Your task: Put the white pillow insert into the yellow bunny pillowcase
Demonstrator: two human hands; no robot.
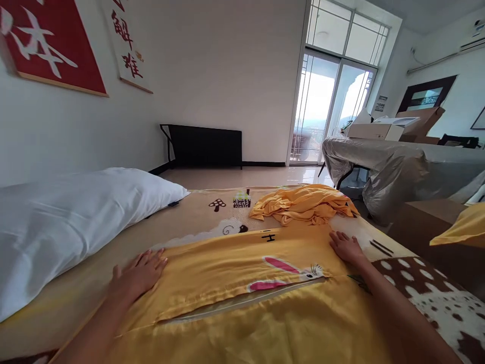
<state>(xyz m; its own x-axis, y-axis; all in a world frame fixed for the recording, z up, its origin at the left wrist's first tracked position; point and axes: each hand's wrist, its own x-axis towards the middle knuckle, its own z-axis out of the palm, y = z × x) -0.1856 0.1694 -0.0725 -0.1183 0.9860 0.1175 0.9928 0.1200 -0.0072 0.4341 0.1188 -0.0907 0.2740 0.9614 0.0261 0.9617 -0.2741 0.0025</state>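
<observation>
A yellow fabric cover, printed with a rabbit and the word "Hi", lies spread flat on the patterned blanket. A long slit with a pale edge, partly gaping, runs across it. My left hand rests palm down at its left edge, fingers stretched out. On the opposite side, my right hand lies flat by the far right corner, its fingers apart. Neither hand grips the cloth. Just beyond the cover sits a crumpled heap of orange-yellow cloth.
A white pillow lies at the left of the bed. To the right stand a brown box with yellow cloth above it, and a plastic-covered table bearing boxes. A black folded panel leans by the far wall.
</observation>
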